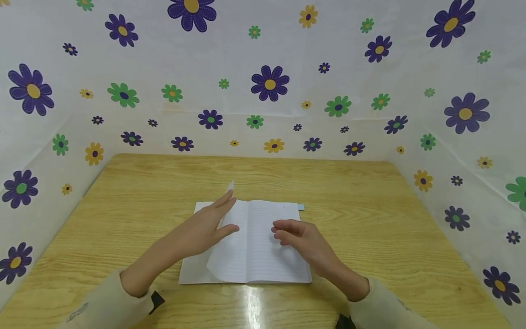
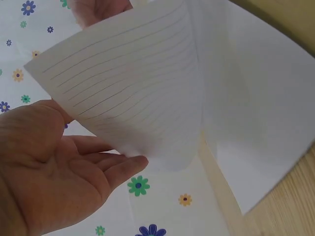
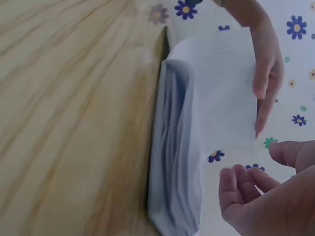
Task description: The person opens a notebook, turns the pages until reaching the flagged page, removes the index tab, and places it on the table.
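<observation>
A lined notebook lies spread on the table, with one leaf on its left side lifted and curved. My left hand is at that leaf's outer edge, fingers long and nearly straight against it. The thumb stands apart from the fingers, and in the left wrist view the leaf hides it. My right hand hovers over the right page with loosely bent fingers and nothing between them. The right wrist view shows the fanned page edges end on.
A small light blue tab sticks out at the notebook's upper right corner. The wooden table is bounded by a white flowered cloth at the back and both sides. Dark pieces show at the sleeve cuffs.
</observation>
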`<move>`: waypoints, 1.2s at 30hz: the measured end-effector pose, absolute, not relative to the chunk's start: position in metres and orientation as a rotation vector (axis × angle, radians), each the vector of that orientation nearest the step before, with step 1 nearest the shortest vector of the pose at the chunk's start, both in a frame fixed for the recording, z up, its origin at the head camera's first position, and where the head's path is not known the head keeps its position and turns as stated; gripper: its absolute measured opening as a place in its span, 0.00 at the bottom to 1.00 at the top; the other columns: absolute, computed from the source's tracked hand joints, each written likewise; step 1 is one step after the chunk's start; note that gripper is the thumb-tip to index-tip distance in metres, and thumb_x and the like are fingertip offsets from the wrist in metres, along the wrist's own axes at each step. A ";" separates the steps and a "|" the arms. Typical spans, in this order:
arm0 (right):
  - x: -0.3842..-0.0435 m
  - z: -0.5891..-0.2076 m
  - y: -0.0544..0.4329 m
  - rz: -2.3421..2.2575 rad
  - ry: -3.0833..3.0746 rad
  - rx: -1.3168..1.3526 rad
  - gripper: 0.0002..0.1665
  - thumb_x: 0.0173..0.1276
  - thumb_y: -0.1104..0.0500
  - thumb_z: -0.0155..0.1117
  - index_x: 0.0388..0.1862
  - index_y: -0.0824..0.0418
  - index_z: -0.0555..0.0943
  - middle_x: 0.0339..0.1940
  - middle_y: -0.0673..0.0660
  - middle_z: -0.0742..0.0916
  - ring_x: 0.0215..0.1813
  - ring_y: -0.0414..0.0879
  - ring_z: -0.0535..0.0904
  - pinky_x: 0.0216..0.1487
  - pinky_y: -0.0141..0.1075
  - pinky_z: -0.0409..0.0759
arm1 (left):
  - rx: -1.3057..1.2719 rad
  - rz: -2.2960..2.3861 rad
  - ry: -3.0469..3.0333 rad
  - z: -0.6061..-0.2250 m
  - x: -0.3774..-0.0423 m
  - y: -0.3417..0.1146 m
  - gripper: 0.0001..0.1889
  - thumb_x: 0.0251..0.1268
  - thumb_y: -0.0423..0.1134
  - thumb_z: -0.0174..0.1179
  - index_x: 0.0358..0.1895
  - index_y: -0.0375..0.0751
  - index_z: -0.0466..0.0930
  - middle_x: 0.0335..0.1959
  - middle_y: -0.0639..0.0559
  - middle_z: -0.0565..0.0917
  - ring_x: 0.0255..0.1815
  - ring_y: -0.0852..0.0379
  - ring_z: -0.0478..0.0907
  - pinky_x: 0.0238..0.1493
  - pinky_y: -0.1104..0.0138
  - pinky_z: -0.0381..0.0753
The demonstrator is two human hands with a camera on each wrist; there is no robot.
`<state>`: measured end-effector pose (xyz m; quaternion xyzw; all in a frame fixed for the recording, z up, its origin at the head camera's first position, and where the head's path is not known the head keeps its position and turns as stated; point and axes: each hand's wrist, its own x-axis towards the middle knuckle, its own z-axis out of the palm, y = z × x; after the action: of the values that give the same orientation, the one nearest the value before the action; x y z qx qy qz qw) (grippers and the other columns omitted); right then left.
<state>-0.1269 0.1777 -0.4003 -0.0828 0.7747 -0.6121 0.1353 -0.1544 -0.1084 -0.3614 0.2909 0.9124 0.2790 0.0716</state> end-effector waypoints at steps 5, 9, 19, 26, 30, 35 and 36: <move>-0.123 -0.410 0.189 -1.490 2.568 -0.438 0.26 0.73 0.58 0.70 0.65 0.69 0.80 0.63 0.64 0.85 0.61 0.57 0.83 0.61 0.45 0.82 | 0.847 0.774 2.736 -0.359 -0.153 -0.127 0.43 0.73 0.40 0.66 0.80 0.25 0.52 0.84 0.36 0.45 0.80 0.35 0.55 0.73 0.44 0.64; -0.120 -0.415 0.192 -1.263 2.744 -0.560 0.33 0.68 0.58 0.75 0.67 0.72 0.77 0.69 0.66 0.80 0.72 0.63 0.74 0.71 0.54 0.71 | 0.793 0.734 2.767 -0.359 -0.152 -0.137 0.45 0.70 0.37 0.69 0.79 0.22 0.52 0.84 0.33 0.44 0.80 0.32 0.54 0.73 0.42 0.63; -0.119 -0.415 0.193 -0.905 2.820 -0.620 0.48 0.63 0.55 0.80 0.73 0.77 0.68 0.77 0.73 0.68 0.79 0.69 0.59 0.76 0.59 0.60 | 0.720 0.669 2.793 -0.382 -0.144 -0.151 0.54 0.61 0.46 0.76 0.77 0.17 0.51 0.84 0.30 0.38 0.82 0.31 0.46 0.75 0.43 0.60; -0.120 -0.414 0.196 -0.779 2.801 -0.676 0.50 0.64 0.51 0.78 0.74 0.79 0.66 0.78 0.74 0.66 0.79 0.69 0.59 0.76 0.59 0.60 | 0.678 0.552 2.792 -0.399 -0.141 -0.156 0.57 0.55 0.48 0.79 0.74 0.13 0.54 0.81 0.24 0.38 0.81 0.25 0.38 0.75 0.38 0.55; -0.121 -0.418 0.198 -0.729 2.802 -0.696 0.51 0.64 0.50 0.78 0.73 0.80 0.67 0.78 0.74 0.66 0.79 0.69 0.59 0.76 0.59 0.60 | 0.756 0.485 2.831 -0.405 -0.138 -0.155 0.54 0.52 0.47 0.81 0.73 0.15 0.60 0.80 0.21 0.40 0.79 0.21 0.39 0.72 0.33 0.57; -0.122 -0.421 0.198 -0.720 2.783 -0.694 0.52 0.63 0.51 0.78 0.74 0.80 0.65 0.79 0.74 0.65 0.80 0.69 0.58 0.77 0.59 0.59 | 0.807 0.373 2.943 -0.405 -0.132 -0.149 0.53 0.49 0.45 0.82 0.73 0.19 0.63 0.79 0.17 0.42 0.77 0.16 0.40 0.70 0.32 0.61; -0.122 -0.421 0.198 -0.720 2.777 -0.692 0.52 0.64 0.51 0.78 0.74 0.80 0.65 0.79 0.74 0.65 0.80 0.68 0.58 0.77 0.60 0.59 | 0.805 0.343 2.961 -0.405 -0.131 -0.148 0.53 0.49 0.46 0.82 0.73 0.19 0.63 0.78 0.17 0.42 0.77 0.15 0.40 0.70 0.32 0.61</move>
<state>-0.1221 0.1984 -0.4209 -0.2334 0.9367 -0.2429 0.0953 -0.1308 -0.1479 -0.4050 0.2606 0.9587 0.1111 0.0271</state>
